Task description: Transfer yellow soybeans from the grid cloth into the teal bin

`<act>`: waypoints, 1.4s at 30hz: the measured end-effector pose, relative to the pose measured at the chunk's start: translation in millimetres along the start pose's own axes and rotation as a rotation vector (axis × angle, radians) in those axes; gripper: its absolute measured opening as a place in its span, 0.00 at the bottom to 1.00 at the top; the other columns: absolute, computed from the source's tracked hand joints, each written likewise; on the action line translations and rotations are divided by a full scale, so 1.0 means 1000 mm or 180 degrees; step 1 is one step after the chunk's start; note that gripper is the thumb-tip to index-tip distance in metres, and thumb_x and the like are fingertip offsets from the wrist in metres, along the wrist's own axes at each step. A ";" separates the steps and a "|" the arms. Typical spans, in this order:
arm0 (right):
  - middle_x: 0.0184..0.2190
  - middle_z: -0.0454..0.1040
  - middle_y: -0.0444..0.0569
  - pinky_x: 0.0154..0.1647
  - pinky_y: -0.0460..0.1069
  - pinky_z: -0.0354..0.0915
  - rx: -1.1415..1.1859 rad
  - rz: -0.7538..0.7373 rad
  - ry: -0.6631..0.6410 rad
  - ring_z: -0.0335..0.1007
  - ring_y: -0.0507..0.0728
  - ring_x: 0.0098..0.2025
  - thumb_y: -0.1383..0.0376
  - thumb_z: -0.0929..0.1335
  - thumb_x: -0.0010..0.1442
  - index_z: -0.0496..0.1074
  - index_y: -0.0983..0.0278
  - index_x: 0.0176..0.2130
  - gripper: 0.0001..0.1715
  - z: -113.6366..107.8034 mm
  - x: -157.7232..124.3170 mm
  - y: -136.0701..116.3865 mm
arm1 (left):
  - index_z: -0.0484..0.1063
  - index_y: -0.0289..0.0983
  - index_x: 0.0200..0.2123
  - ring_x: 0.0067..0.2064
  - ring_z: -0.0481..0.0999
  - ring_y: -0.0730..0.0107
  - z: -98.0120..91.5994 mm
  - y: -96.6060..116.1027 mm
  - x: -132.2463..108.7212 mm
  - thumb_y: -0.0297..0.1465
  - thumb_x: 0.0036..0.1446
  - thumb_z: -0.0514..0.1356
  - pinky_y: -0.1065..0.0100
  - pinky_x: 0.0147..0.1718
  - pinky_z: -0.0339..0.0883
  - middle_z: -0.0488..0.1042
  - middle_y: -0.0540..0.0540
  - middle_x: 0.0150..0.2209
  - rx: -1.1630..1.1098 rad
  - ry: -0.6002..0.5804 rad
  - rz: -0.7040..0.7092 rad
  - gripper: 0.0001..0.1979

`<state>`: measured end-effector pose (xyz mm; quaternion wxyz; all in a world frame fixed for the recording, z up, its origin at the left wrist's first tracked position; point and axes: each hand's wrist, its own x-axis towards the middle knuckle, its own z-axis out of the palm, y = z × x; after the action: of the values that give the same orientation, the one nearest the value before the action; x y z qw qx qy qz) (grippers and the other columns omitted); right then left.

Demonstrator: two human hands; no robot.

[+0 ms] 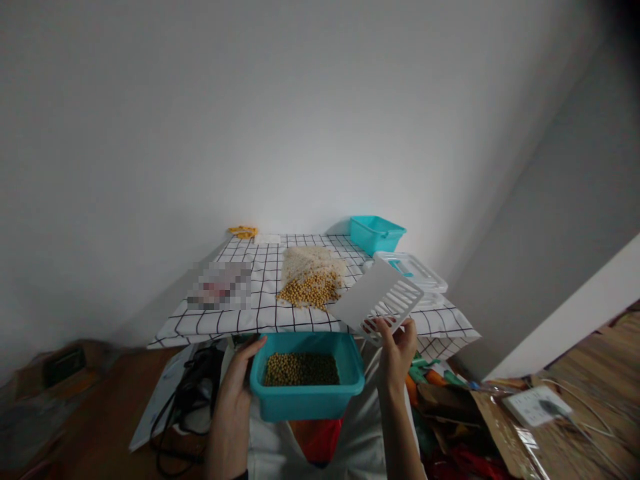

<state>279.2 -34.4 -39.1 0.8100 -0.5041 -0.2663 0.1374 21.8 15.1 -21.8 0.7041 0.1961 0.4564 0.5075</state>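
Left hand grips the left wall of the teal tub of beans, held low before the table. Right hand pinches the white slotted tray, tilted, up-right of the tub, long axis slanting toward the far right.

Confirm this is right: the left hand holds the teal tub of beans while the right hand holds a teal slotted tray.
Not quite. In the head view the slotted tray in the right hand is white, not teal. The left hand does hold the teal tub of beans.
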 end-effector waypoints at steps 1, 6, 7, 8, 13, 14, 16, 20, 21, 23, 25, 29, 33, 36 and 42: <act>0.32 0.76 0.41 0.39 0.54 0.73 -0.0001 0.0003 -0.0014 0.77 0.59 0.34 0.52 0.76 0.54 0.65 0.57 0.38 0.22 0.000 0.000 0.000 | 0.81 0.36 0.36 0.39 0.88 0.61 0.001 0.001 -0.002 0.23 0.68 0.64 0.56 0.44 0.82 0.87 0.50 0.34 0.0003 0.0006 0.0019 0.07; 0.32 0.76 0.42 0.41 0.56 0.73 -0.0021 0.0032 -0.0085 0.77 0.60 0.35 0.52 0.76 0.53 0.65 0.57 0.37 0.21 0.001 0.000 0.000 | 0.84 0.37 0.31 0.39 0.90 0.47 0.007 0.006 -0.010 0.22 0.53 0.67 0.55 0.42 0.83 0.87 0.48 0.24 0.0032 0.0044 0.0047 0.05; 0.32 0.76 0.42 0.41 0.56 0.73 -0.0026 0.0036 -0.0096 0.77 0.60 0.35 0.52 0.76 0.53 0.65 0.57 0.37 0.21 0.002 0.000 0.000 | 0.83 0.37 0.30 0.39 0.91 0.45 0.008 0.006 -0.011 0.23 0.49 0.68 0.54 0.41 0.83 0.87 0.47 0.23 0.0041 0.0055 0.0052 0.05; 0.32 0.76 0.42 0.41 0.57 0.73 -0.0031 0.0038 -0.0106 0.77 0.61 0.35 0.52 0.76 0.53 0.65 0.57 0.36 0.21 0.001 0.000 0.000 | 0.83 0.38 0.29 0.39 0.91 0.45 0.008 0.006 -0.011 0.23 0.47 0.69 0.54 0.41 0.83 0.87 0.47 0.23 0.0048 0.0062 0.0059 0.05; 0.32 0.76 0.42 0.39 0.56 0.73 -0.0032 0.0017 -0.0151 0.77 0.60 0.35 0.52 0.76 0.54 0.65 0.56 0.36 0.21 0.001 0.000 0.000 | 0.82 0.39 0.26 0.41 0.91 0.40 0.008 0.005 -0.011 0.27 0.41 0.72 0.51 0.41 0.84 0.87 0.46 0.23 0.0085 0.0064 0.0069 0.05; 0.32 0.76 0.42 0.39 0.55 0.73 -0.0029 0.0010 -0.0160 0.77 0.60 0.35 0.52 0.76 0.54 0.65 0.56 0.36 0.21 0.002 0.000 0.000 | 0.82 0.39 0.26 0.42 0.90 0.38 0.007 0.005 -0.011 0.28 0.40 0.72 0.51 0.41 0.84 0.88 0.45 0.24 0.0093 0.0064 0.0066 0.06; 0.32 0.77 0.42 0.39 0.55 0.73 -0.0022 0.0000 -0.0180 0.77 0.60 0.35 0.51 0.77 0.54 0.65 0.57 0.37 0.22 0.002 0.000 0.000 | 0.81 0.40 0.25 0.44 0.90 0.36 0.006 0.005 -0.010 0.28 0.38 0.73 0.51 0.41 0.84 0.88 0.44 0.25 0.0105 0.0067 0.0063 0.07; 0.32 0.77 0.43 0.40 0.55 0.74 0.0006 0.0010 -0.0215 0.78 0.60 0.36 0.50 0.77 0.54 0.65 0.57 0.37 0.23 0.004 -0.001 0.000 | 0.81 0.40 0.25 0.45 0.90 0.35 0.005 0.005 -0.009 0.29 0.35 0.74 0.52 0.41 0.84 0.89 0.44 0.26 0.0128 0.0053 0.0050 0.09; 0.33 0.77 0.43 0.40 0.55 0.74 0.0017 0.0023 -0.0226 0.78 0.60 0.36 0.50 0.77 0.54 0.65 0.57 0.37 0.23 0.004 -0.002 0.000 | 0.81 0.40 0.25 0.45 0.90 0.34 0.005 0.005 -0.009 0.29 0.35 0.75 0.52 0.40 0.84 0.88 0.44 0.26 0.0133 0.0047 0.0051 0.09; 0.33 0.77 0.43 0.41 0.56 0.75 0.0034 0.0058 -0.0265 0.79 0.61 0.37 0.50 0.76 0.55 0.66 0.57 0.38 0.22 0.006 -0.003 0.000 | 0.80 0.40 0.23 0.45 0.89 0.34 0.005 0.004 -0.008 0.30 0.33 0.75 0.52 0.40 0.84 0.87 0.45 0.24 0.0140 0.0031 0.0070 0.09; 0.34 0.78 0.44 0.41 0.56 0.75 0.0040 0.0092 -0.0318 0.79 0.61 0.37 0.50 0.77 0.55 0.67 0.57 0.38 0.22 0.008 -0.005 0.001 | 0.81 0.40 0.22 0.44 0.89 0.33 0.005 0.003 -0.008 0.31 0.31 0.76 0.52 0.39 0.84 0.86 0.45 0.22 0.0145 0.0008 0.0102 0.10; 0.35 0.80 0.45 0.41 0.56 0.75 0.0049 0.0145 -0.0433 0.80 0.61 0.37 0.50 0.77 0.54 0.68 0.58 0.39 0.23 0.012 -0.007 0.001 | 0.81 0.40 0.21 0.43 0.89 0.33 0.004 0.001 -0.007 0.31 0.30 0.76 0.52 0.39 0.84 0.85 0.44 0.20 0.0142 -0.0006 0.0164 0.11; 0.34 0.80 0.45 0.40 0.55 0.75 0.0069 0.0173 -0.0549 0.80 0.60 0.36 0.49 0.77 0.55 0.69 0.58 0.40 0.23 0.014 -0.010 0.000 | 0.81 0.41 0.23 0.45 0.89 0.32 0.004 0.001 -0.007 0.31 0.32 0.76 0.51 0.40 0.84 0.86 0.45 0.22 0.0111 -0.0022 0.0190 0.10; 0.35 0.81 0.45 0.40 0.55 0.75 0.0089 0.0175 -0.0626 0.79 0.59 0.35 0.50 0.78 0.55 0.69 0.58 0.39 0.22 0.015 -0.010 -0.002 | 0.81 0.41 0.23 0.46 0.89 0.32 0.004 0.001 -0.007 0.30 0.32 0.76 0.51 0.41 0.84 0.87 0.45 0.23 0.0107 -0.0029 0.0187 0.10; 0.34 0.81 0.44 0.40 0.55 0.77 0.0268 0.0285 -0.0834 0.80 0.59 0.35 0.51 0.79 0.53 0.69 0.57 0.38 0.23 0.018 -0.009 -0.002 | 0.81 0.41 0.22 0.45 0.89 0.32 0.005 0.001 -0.008 0.31 0.32 0.76 0.52 0.41 0.84 0.85 0.45 0.20 0.0104 -0.0039 0.0185 0.10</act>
<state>261.6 -26.5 -34.2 0.7817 -0.4588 -0.3411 0.2491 25.0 9.3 -14.5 0.6885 0.2239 0.4544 0.5190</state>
